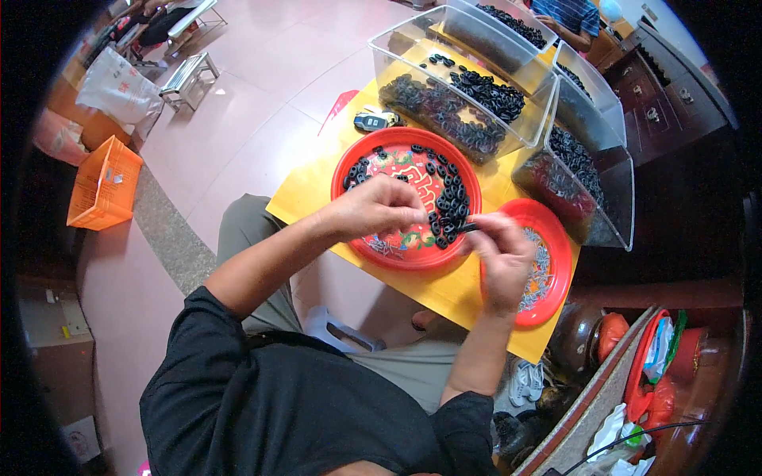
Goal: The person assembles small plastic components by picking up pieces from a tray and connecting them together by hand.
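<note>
My left hand (pixel 379 208) is held over a red round tray (pixel 340 170), thumb and fingertips pinched together. Whatever sits in that pinch is too small to make out. At the tray's right rim, my right hand (pixel 506 252) grips a small black plastic piece (pixel 468 228) between thumb and fingers. Many black oval pieces with holes (pixel 452 194) lie in the tray, heaped mostly on its right side. A little pile of thin grey metal pins (pixel 385 247) rests near the tray's front. Beside my right hand, a second red tray (pixel 562 270) holds more such pins.
Clear plastic bins (pixel 444 87) full of black pieces stand at the table's far side, another bin (pixel 583 174) to the right. Car keys (pixel 371 120) lie on the yellow tabletop (pixel 305 186). An orange basket (pixel 105 184) stands left on the floor. Another person (pixel 575 20) sits beyond.
</note>
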Tool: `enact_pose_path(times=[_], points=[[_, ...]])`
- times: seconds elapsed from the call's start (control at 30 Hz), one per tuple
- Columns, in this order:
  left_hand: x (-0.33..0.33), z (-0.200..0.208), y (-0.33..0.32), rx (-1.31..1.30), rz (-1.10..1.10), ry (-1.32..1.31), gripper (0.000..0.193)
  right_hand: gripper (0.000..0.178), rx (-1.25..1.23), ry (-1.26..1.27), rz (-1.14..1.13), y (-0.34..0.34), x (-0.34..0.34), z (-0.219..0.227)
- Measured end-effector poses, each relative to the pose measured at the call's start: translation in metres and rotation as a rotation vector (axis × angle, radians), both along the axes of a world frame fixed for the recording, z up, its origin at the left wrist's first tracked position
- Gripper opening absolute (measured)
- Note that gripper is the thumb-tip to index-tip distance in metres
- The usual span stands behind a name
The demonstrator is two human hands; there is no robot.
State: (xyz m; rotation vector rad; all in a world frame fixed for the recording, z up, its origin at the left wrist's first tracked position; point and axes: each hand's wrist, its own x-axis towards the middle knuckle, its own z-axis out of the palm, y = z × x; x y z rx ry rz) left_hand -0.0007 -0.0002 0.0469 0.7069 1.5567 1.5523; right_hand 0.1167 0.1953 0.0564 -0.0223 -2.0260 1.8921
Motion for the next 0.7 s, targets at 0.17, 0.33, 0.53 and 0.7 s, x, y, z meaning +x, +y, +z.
enact_pose_path(times=[0.17,0.33,0.53,0.7], points=[[-0.017,-0.035,-0.021,-0.129,0.153,0.385,0.014,0.021,0.344,0.163,-0.572,0.093,-0.017,0.048],[-0.006,-0.023,-0.016,-0.299,0.251,1.042,0.01,0.024,0.828,0.091,-0.794,0.196,-0.044,0.062],[-0.009,-0.025,-0.03,-0.335,0.298,1.024,0.007,0.019,1.056,0.319,-0.88,0.122,-0.032,0.052],[-0.011,-0.034,-0.039,-0.37,0.311,1.102,0.007,0.007,1.02,0.239,-0.276,0.028,-0.029,-0.011]])
